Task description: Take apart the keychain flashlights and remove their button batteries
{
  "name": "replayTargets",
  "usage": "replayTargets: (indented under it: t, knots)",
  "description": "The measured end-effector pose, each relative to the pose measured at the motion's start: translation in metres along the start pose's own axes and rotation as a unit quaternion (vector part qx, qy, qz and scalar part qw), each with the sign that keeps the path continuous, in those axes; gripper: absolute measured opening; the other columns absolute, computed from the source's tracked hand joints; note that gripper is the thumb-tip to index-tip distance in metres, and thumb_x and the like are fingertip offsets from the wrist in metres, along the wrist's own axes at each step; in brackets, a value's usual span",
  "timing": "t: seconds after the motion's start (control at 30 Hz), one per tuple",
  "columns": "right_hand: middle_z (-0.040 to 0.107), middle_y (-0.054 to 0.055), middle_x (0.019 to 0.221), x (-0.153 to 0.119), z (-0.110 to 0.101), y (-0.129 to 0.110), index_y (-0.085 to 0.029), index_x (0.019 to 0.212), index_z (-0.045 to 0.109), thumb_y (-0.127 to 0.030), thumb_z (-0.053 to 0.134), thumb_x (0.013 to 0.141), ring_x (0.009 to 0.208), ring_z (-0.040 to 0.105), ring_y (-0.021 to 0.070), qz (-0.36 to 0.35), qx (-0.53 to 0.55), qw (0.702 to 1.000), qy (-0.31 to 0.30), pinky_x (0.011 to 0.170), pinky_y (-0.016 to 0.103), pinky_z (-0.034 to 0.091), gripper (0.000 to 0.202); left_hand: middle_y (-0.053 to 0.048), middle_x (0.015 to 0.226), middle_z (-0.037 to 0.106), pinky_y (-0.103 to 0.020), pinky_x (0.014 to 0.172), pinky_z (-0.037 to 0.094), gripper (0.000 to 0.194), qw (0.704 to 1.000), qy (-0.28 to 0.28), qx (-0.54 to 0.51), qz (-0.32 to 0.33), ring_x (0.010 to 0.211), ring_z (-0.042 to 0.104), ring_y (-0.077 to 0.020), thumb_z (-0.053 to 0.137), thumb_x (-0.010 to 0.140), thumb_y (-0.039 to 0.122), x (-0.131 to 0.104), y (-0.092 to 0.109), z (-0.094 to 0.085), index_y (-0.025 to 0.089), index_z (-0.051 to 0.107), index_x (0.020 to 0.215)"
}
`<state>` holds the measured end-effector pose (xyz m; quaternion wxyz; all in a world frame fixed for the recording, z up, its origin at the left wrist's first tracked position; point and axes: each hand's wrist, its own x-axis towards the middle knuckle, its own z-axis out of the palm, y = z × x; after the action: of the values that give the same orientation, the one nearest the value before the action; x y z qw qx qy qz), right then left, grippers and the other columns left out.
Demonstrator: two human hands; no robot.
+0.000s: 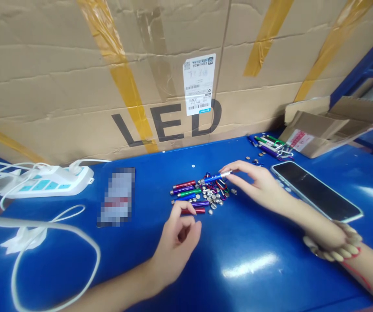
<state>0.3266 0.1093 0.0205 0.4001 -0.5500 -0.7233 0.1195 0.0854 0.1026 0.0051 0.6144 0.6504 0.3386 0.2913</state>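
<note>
Fingers of your right hand (263, 186) pinch blue tube (217, 177) over far edge of button-cell pile (218, 197); your left hand (175, 245) released, loosely curled, nearer you than pile.

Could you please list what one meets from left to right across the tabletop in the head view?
White plastic power strip, pixelated rectangular item, left hand, shiny blue-and-silver tube, right hand, black-screened rectangular phone.

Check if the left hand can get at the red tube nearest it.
Likely yes: the left hand looks empty, loosely curled right by the red tube, whose visible end has nothing on it. The right hand is off to the side, pinching a blue tube.
</note>
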Motion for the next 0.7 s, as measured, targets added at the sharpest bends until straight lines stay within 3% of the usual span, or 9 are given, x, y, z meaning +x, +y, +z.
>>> replayTargets:
  t: [0.13, 0.23, 0.33, 0.47, 0.57, 0.63, 0.7]
  knots:
    - [0.068, 0.003, 0.088, -0.008, 0.015, -0.027, -0.018, 0.093, 0.063, -0.031, 0.052, 0.091, 0.079, 0.063, 0.0151, 0.021, 0.138, 0.985, -0.101, 0.074, 0.025, 0.049, 0.017, 0.008, 0.063, 0.04, -0.021, 0.05, 0.026, 0.035, 0.998, 0.047, -0.044, -0.023, 0.052, 0.033, -0.0084, 0.057, 0.086, 0.04, 0.003, 0.001, 0.004, 0.024, 0.032, 0.104]
    - [0.069, 0.001, 0.085, -0.014, 0.024, -0.033, -0.017, 0.094, 0.065, -0.029, 0.055, 0.09, 0.072, 0.062, 0.0122, -0.002, 0.194, 0.964, -0.185, 0.068, 0.022, 0.049, 0.016, 0.006, 0.07, 0.047, -0.02, 0.057, 0.033, 0.033, 0.999, 0.027, -0.032, -0.011, 0.062, 0.043, -0.0097, 0.057, 0.086, 0.036, 0.004, 0.001, 0.005, 0.024, 0.036, 0.107]
    - [0.069, 0.001, 0.085, -0.015, 0.03, -0.034, -0.017, 0.097, 0.066, -0.029, 0.056, 0.089, 0.068, 0.06, 0.0107, -0.016, 0.194, 0.959, -0.207, 0.065, 0.021, 0.048, 0.017, 0.005, 0.067, 0.046, -0.021, 0.056, 0.033, 0.019, 1.0, 0.001, 0.018, -0.008, 0.061, 0.043, -0.0101, 0.045, 0.093, 0.035, 0.004, -0.001, 0.003, 0.022, 0.045, 0.106]
    - [0.068, 0.002, 0.081, -0.01, 0.024, -0.023, -0.018, 0.094, 0.066, -0.033, 0.053, 0.09, 0.069, 0.062, 0.0124, 0.008, 0.118, 0.982, -0.15, 0.062, 0.021, 0.048, 0.021, 0.004, 0.067, 0.045, -0.022, 0.049, 0.028, 0.024, 0.999, 0.023, 0.033, -0.021, 0.053, 0.036, -0.0094, 0.035, 0.096, 0.039, 0.003, -0.005, 0.001, 0.021, 0.049, 0.104]
    - [0.068, 0.003, 0.091, -0.002, 0.004, 0.005, -0.02, 0.094, 0.066, -0.033, 0.05, 0.09, 0.073, 0.063, 0.0149, 0.027, -0.087, 0.995, -0.032, 0.063, 0.024, 0.049, 0.021, 0.003, 0.07, 0.046, -0.023, 0.05, 0.029, 0.026, 0.998, 0.054, 0.028, -0.022, 0.053, 0.035, -0.0095, 0.034, 0.096, 0.042, 0.003, -0.006, 0.001, 0.022, 0.048, 0.106]
    - [0.067, 0.003, 0.098, 0.002, -0.015, 0.033, -0.023, 0.099, 0.066, -0.031, 0.05, 0.089, 0.071, 0.063, 0.0162, 0.082, -0.259, 0.962, 0.032, 0.062, 0.027, 0.05, 0.021, 0.003, 0.07, 0.047, -0.023, 0.051, 0.029, 0.026, 0.998, 0.055, 0.026, -0.021, 0.053, 0.035, -0.0096, 0.034, 0.096, 0.043, 0.002, -0.005, 0.001, 0.023, 0.048, 0.106]
    - [0.065, 0.01, 0.105, 0.003, -0.033, 0.062, -0.018, 0.103, 0.065, -0.026, 0.05, 0.085, 0.075, 0.065, 0.0222, 0.118, -0.309, 0.941, 0.071, 0.067, 0.035, 0.051, 0.025, 0.003, 0.07, 0.046, -0.024, 0.052, 0.029, 0.025, 0.998, 0.047, 0.024, -0.019, 0.054, 0.036, -0.0098, 0.034, 0.096, 0.042, 0.002, -0.005, 0.001, 0.023, 0.048, 0.104]
